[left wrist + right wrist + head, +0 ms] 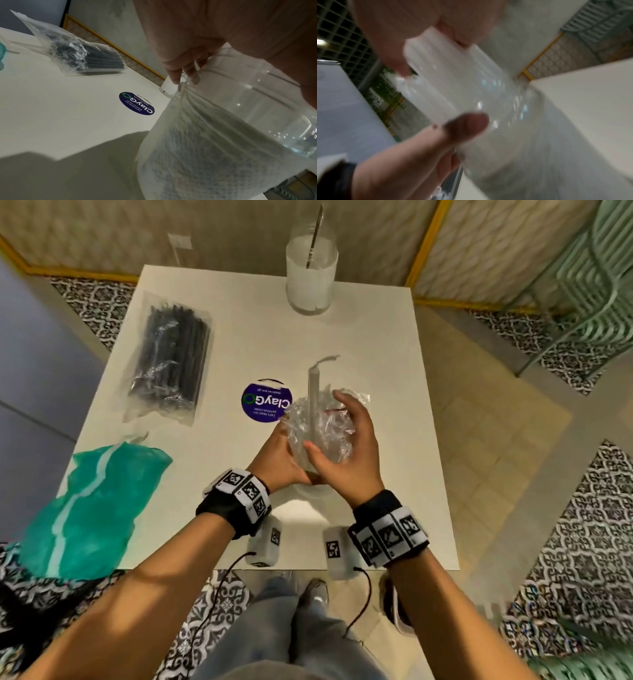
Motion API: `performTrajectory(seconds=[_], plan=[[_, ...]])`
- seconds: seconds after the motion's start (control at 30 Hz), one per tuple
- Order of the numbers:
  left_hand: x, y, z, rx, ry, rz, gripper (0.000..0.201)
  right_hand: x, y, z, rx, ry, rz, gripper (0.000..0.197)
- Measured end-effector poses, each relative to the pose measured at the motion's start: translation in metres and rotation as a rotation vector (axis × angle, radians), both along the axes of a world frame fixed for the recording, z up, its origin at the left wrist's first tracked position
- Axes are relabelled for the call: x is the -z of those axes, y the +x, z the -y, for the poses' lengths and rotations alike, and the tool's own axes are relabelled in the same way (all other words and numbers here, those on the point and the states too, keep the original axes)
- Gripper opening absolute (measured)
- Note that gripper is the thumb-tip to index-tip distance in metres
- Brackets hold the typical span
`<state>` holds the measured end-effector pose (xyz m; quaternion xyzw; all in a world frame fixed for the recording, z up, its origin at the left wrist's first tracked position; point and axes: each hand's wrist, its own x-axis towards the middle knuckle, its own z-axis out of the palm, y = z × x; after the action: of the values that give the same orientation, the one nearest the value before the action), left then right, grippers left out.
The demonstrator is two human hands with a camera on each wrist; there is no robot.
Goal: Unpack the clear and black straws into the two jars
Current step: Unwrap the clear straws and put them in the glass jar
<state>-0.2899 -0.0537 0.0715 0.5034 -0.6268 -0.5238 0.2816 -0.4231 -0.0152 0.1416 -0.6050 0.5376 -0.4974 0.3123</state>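
Near the tabletop's front edge, toward its right, both hands are working at the near jar [257, 108]. The left hand [274, 460] is curling round the jar's side, while the right hand [346, 446] is cupping crumpled wrap [318, 422] over the mouth, thumb and fingers bent loosely around it; whether they are truly pinching it, I cannot tell, as the right wrist view is blurred. One clear straw [313, 385] is standing up out of the wrap, and the rest of the clear ones appear to be down inside the jar.

The wrap looks light, soft and slippery, so taking it by a bunched fold seems best. The straws are probably light and thin-walled, easily scattered; gripping them as a bundle near the middle should serve.

At the front-left corner a green bag [92, 501] is overhanging the edge. Mid-table a round sticker [267, 404] is lying flat. Toward the left edge, the black straws [171, 357] are lying sealed in their pack. At the far edge the far jar [311, 278] is standing well apart, holding one dark straw [315, 237]. Open room lies between the sticker and that jar and along the right edge.
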Motion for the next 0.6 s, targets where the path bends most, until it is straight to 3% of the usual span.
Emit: performTrajectory(seconds=[0.1,0.23,0.37,0.47,0.53,0.6], plan=[[0.001,0.001,-0.001,0.002,-0.011,0.042,0.119,-0.020,-0.018,-0.002,-0.127,0.003,-0.048,0.059],[-0.001,0.000,-0.002,-0.034,-0.052,0.020,0.110,-0.066,-0.019,0.006,0.005,-0.101,-0.206,0.057],[0.004,-0.001,0.001,-0.035,-0.105,-0.024,0.122,-0.101,-0.001,0.015,-0.015,-0.366,-0.599,0.062],[0.003,-0.002,0.003,0.004,-0.154,-0.011,0.124,-0.070,0.003,0.012,-0.154,-0.150,-0.808,0.064],[0.006,-0.001,0.002,0.008,-0.179,-0.004,0.115,-0.037,0.001,0.001,-0.237,0.007,-0.879,0.071],[0.005,-0.001,-0.004,0.004,-0.168,-0.019,0.100,-0.020,-0.005,-0.007,-0.227,0.015,-0.935,0.078]])
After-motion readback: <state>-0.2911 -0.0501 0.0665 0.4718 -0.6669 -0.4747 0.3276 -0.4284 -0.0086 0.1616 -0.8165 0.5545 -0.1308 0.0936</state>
